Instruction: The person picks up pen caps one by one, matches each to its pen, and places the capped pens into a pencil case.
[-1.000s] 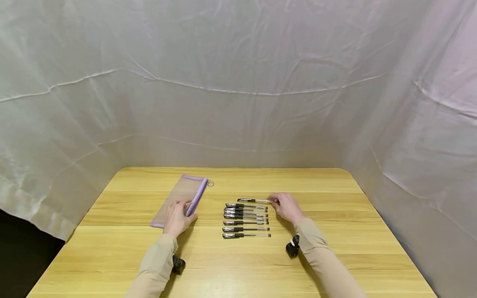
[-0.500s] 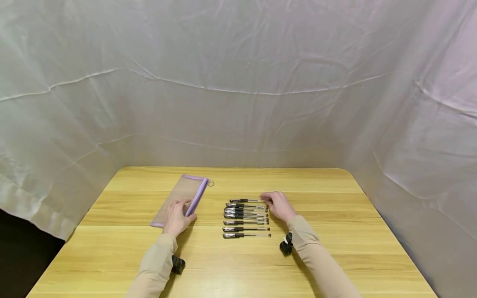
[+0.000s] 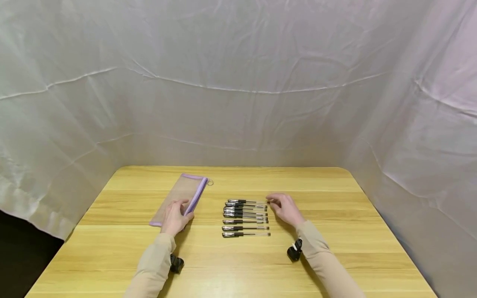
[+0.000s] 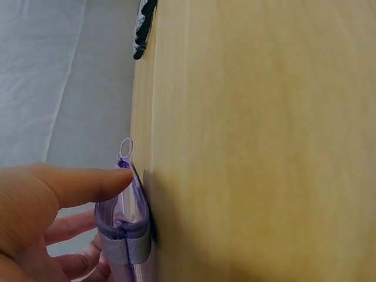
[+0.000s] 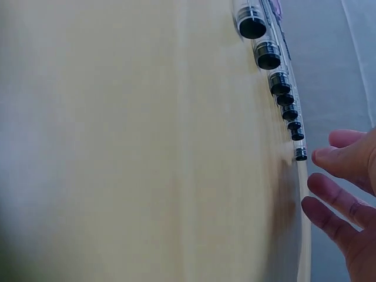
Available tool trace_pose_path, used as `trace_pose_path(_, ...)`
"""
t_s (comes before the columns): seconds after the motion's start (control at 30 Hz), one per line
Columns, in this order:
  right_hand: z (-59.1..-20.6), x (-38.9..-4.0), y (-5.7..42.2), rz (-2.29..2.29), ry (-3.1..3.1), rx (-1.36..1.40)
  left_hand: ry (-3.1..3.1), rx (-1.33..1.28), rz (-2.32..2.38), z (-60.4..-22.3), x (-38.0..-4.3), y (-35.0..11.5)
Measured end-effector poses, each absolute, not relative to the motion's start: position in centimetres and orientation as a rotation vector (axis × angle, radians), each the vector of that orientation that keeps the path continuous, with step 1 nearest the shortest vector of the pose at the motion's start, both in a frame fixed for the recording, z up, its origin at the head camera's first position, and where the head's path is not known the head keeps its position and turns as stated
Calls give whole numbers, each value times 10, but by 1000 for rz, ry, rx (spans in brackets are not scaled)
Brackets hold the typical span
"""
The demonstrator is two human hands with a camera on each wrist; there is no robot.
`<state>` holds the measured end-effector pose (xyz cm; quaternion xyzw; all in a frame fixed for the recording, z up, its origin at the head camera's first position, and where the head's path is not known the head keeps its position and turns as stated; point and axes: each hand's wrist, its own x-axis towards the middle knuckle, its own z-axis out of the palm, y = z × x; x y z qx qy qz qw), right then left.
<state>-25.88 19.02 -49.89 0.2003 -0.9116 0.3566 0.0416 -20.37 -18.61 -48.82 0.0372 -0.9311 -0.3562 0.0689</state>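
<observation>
Several slim pens (image 3: 238, 215) lay side by side on the wooden desk (image 3: 238, 269), their black clipped ends toward the left hand (image 3: 173, 216) and their clear barrels toward the right hand (image 3: 286, 208). Those in the middle were bunched closely together, while the ones nearest the person had gaps between them. The right hand was released, its fingers apart, with one fingertip just beside the plugged end of the farthest pen (image 3: 236, 201). Left of the pens, a mesh pouch (image 3: 181, 189) with purple trim rested at a slant, and the left hand grasped its zip edge, thumb on one side and fingers on the other. A small ring (image 3: 210, 182) stuck out from the far corner of that edge. Pale sleeves (image 3: 154, 260) covered both arms, and a grey curtain (image 3: 238, 111) hung behind the desk.
</observation>
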Motion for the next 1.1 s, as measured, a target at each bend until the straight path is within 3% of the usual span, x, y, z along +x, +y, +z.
trace_pose_path(1.1,-500,-203,214,1112,-2728,792,-2759,53,-1252,-477,-176,-176)
